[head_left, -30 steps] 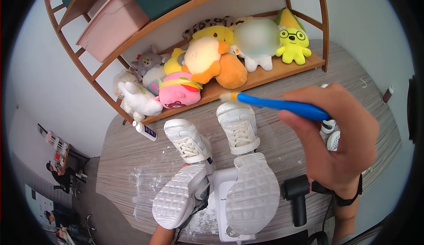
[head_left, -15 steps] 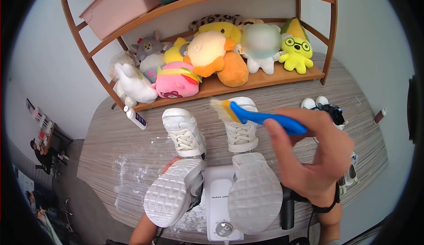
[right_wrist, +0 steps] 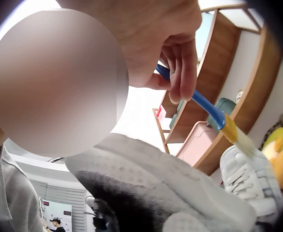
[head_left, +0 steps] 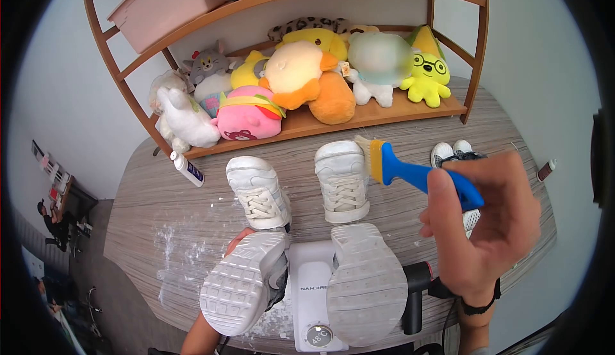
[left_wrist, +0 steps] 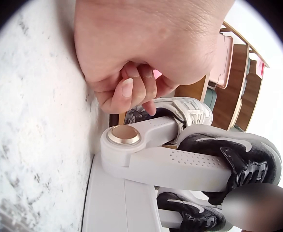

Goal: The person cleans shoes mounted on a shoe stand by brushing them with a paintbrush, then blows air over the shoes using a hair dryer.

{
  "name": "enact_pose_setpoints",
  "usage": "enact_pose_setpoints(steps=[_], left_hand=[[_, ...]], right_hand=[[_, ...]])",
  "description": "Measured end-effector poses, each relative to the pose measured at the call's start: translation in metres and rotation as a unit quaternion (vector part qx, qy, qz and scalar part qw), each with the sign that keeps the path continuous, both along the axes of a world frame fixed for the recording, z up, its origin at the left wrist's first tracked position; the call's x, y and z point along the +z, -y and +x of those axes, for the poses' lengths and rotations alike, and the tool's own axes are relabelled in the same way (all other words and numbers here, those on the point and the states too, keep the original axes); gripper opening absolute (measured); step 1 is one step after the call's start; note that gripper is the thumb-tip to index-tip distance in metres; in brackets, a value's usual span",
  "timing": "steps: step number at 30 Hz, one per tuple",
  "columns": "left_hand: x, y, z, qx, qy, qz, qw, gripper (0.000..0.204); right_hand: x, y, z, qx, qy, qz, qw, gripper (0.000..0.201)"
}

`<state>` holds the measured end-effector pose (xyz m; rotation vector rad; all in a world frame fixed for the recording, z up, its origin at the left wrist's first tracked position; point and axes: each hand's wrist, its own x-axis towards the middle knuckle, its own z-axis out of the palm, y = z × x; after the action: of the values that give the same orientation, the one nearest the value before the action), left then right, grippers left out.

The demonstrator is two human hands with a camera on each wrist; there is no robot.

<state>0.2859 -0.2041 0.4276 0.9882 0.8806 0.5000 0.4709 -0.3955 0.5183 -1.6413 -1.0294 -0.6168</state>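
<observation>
My right hand [head_left: 483, 227] grips a blue-handled brush [head_left: 410, 174]; its pale bristles are at the right side of the toe of a white laced shoe [head_left: 343, 182]. The right wrist view shows the brush [right_wrist: 209, 105] slanting down from curled fingers to that shoe's toe [right_wrist: 250, 179]. Another white shoe [head_left: 255, 192] stands to its left. Two shoes with soles facing up [head_left: 238, 284] sit nearer on a white device [head_left: 312, 252] reading 48°C. My left hand [left_wrist: 141, 53], fingers loosely curled around nothing visible, rests beside the device's arms [left_wrist: 180, 166], mostly hidden by a shoe in the head view.
A wooden shelf [head_left: 295, 123] with plush toys stands at the back. A white bottle [head_left: 187, 169] is at left, white powder [head_left: 173, 252] lies on the table, and a black dryer-like tool [head_left: 413, 304] sits at right. Small shoes [head_left: 451, 152] are behind my right hand.
The brush has moved from above and left of the farther right shoe's toe to the toe's right side. My head view has shifted and tilted. The left hand stays by the shoe.
</observation>
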Motion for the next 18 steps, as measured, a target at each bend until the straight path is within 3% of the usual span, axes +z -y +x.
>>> enact_pose_setpoints(steps=[6,10,12,14,15,16,17,18], left_hand=[[-0.010,-0.010,0.005,-0.011,0.007,-0.006,1.000,0.019],[-0.032,-0.026,-0.003,-0.007,0.017,-0.024,1.000,0.019],[-0.048,-0.038,-0.009,-0.003,0.022,-0.038,0.999,0.019],[-0.085,-0.058,-0.019,0.009,0.035,-0.065,0.997,0.019],[-0.125,-0.086,-0.027,-0.108,0.070,0.059,0.990,0.024],[-0.167,-0.110,-0.032,-0.219,0.111,0.182,0.952,0.033],[-0.198,-0.129,-0.024,-0.205,0.168,-0.043,0.963,0.024],[-0.199,-0.122,-0.015,-0.207,0.187,-0.061,0.958,0.024]], right_hand=[[-0.003,-0.003,-0.015,0.078,-0.011,0.052,0.996,0.014],[-0.006,-0.004,-0.001,0.086,0.061,-0.025,0.994,0.015],[-0.007,-0.003,0.003,0.028,-0.002,-0.001,1.000,0.013],[0.000,-0.004,-0.009,-0.045,-0.124,0.099,0.986,0.016],[0.001,-0.001,-0.011,-0.069,-0.122,0.109,0.984,0.019],[0.001,0.001,-0.013,-0.067,-0.109,0.089,0.988,0.019],[0.000,0.004,-0.013,-0.032,-0.101,0.085,0.991,0.019],[-0.002,0.005,-0.016,0.002,-0.097,0.082,0.992,0.019]])
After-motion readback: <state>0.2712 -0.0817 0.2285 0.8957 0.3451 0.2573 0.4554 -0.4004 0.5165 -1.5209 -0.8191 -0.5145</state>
